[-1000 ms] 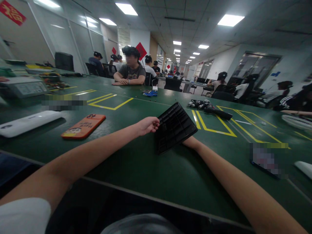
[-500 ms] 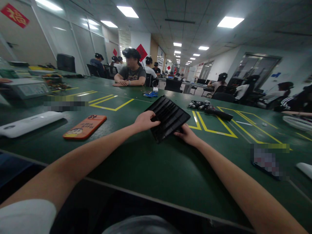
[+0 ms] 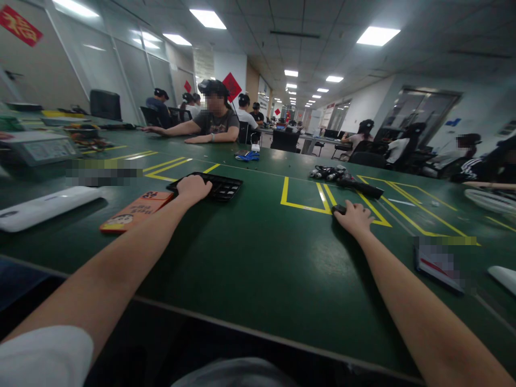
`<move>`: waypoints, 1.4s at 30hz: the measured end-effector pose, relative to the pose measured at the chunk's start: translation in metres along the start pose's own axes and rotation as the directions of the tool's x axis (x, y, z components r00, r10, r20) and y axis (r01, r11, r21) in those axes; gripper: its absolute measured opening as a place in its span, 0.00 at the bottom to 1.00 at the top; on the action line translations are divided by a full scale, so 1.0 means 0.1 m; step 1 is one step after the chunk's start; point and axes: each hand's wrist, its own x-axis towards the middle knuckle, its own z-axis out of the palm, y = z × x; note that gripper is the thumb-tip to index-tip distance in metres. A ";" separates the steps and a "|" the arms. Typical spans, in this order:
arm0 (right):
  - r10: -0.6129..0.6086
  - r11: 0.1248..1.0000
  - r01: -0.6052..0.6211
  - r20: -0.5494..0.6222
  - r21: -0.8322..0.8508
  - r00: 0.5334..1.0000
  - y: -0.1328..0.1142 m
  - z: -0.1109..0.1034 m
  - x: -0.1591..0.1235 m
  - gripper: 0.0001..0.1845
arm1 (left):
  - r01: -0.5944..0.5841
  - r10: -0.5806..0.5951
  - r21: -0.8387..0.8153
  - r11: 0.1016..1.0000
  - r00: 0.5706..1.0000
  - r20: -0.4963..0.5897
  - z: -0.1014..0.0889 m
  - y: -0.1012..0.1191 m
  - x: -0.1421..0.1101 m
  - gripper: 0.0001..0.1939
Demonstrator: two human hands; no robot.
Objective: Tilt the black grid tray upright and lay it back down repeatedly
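Note:
A black tray with several compartments lies flat, or nearly so, on the green table, left of the middle. My left hand covers its left part, fingers curled down on it; the fingertips are partly hidden. Right of the middle, my right hand grips a small dark object low over the tabletop, its other fingers loosely spread. What kind of thing it is cannot be made out. An orange phone case with cartoon print lies beside my left wrist.
A white elongated device lies at left. Dark metallic parts and a black handle-like piece sit beyond my right hand. Blue items lie farther back. Yellow tape marks the green table. A person sits opposite.
The tray, tilted up between both hands before, has come down to the left under my left hand. My right hand has left it and moved right, with the small dark object in its fingers.

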 end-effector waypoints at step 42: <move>-0.004 0.989 0.027 0.164 -0.142 0.986 -0.03 -0.02 -0.02 0.26 | -0.603 0.554 0.371 0.706 0.797 0.242 0.46 0.80 -0.66 0.18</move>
